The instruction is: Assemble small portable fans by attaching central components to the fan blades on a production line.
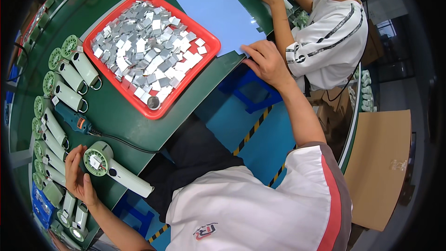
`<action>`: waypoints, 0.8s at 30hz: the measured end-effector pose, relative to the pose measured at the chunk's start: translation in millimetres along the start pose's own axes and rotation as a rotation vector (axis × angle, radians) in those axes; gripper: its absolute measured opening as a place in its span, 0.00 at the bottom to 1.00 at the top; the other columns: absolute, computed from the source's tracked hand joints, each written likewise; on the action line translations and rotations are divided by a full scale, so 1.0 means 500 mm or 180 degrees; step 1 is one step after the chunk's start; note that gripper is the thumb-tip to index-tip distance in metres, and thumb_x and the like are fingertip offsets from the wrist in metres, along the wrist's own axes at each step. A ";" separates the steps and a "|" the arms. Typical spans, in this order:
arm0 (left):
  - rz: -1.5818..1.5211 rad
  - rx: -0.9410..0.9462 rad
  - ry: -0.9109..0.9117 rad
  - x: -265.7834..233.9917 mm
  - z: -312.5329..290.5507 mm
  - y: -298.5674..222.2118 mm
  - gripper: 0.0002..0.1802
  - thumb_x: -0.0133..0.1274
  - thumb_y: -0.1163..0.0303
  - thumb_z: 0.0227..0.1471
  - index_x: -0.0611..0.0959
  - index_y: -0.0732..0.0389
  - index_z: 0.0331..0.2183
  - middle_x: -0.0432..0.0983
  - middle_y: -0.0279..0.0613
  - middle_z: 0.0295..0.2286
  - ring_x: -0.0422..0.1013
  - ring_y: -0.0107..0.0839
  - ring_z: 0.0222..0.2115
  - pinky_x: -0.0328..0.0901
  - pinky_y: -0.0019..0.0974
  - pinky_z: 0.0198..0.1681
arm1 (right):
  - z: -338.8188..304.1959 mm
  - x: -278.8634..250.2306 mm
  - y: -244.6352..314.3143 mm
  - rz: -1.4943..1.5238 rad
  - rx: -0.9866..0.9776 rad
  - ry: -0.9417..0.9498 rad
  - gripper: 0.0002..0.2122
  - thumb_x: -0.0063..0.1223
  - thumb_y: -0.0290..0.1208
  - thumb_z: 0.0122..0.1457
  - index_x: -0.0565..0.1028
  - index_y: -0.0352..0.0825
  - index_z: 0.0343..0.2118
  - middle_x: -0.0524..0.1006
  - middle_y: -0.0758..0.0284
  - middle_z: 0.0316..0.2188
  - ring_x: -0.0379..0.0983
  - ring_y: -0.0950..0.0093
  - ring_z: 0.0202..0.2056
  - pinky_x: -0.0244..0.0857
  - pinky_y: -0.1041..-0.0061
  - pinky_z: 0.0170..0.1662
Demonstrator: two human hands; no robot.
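A pale green handheld fan [132, 181] lies with its round head on the green table and its handle reaching past the near edge. White and reddish parts show inside the head. Beside that head is my left hand [80, 176], fingers stretched and thumb apart, holding nothing; whether a fingertip touches the rim I cannot tell. At the right, my right hand [268, 62] pinches the near edge of a light blue sheet [218, 14] between thumb and index finger. What lies right under those fingertips is partly hidden.
A red tray [211, 42] full of small silvery pieces stands mid-table, a round metal disc [153, 102] at its near corner. A teal electric screwdriver [72, 118] with a black cord lies beside several fans [65, 93]. A co-worker [325, 42] sits right, above a cardboard sheet [378, 167].
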State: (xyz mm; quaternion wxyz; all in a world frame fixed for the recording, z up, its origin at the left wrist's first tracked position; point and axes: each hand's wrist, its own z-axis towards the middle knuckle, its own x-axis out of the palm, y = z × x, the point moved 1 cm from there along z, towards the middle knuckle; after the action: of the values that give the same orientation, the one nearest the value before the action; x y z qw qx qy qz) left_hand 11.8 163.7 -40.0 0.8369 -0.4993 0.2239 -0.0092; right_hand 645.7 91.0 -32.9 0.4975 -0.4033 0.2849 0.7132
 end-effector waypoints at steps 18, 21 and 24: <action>0.0010 -0.0042 -0.0001 0.002 0.003 -0.003 0.33 0.60 0.57 0.62 0.83 0.72 0.60 0.76 0.65 0.57 0.75 0.55 0.58 0.67 0.58 0.65 | -0.002 -0.010 -0.022 0.0557 0.0011 -0.0092 0.11 0.75 0.23 0.54 0.85 0.32 0.40 0.85 0.63 0.42 0.82 0.63 0.44 0.76 0.64 0.49; 0.0027 -0.0050 0.0016 -0.001 0.004 -0.002 0.33 0.60 0.58 0.62 0.83 0.72 0.60 0.76 0.65 0.57 0.75 0.55 0.57 0.68 0.57 0.65 | 0.001 -0.014 -0.025 0.0550 -0.0011 0.0004 0.11 0.75 0.24 0.55 0.85 0.31 0.40 0.85 0.63 0.42 0.82 0.63 0.44 0.76 0.64 0.49; 0.0057 -0.0044 0.0039 -0.003 0.003 -0.002 0.32 0.60 0.57 0.62 0.83 0.72 0.60 0.76 0.65 0.57 0.75 0.55 0.57 0.68 0.57 0.65 | 0.001 -0.020 -0.021 0.0536 -0.0051 0.0068 0.12 0.75 0.24 0.55 0.84 0.30 0.41 0.85 0.63 0.43 0.83 0.62 0.45 0.76 0.63 0.49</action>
State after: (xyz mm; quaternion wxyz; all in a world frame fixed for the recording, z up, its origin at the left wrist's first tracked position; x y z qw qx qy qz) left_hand 11.3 164.9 -38.2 0.8321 -0.5030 0.2336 -0.0033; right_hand 657.2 89.9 -24.1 0.4295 -0.3894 0.3174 0.7505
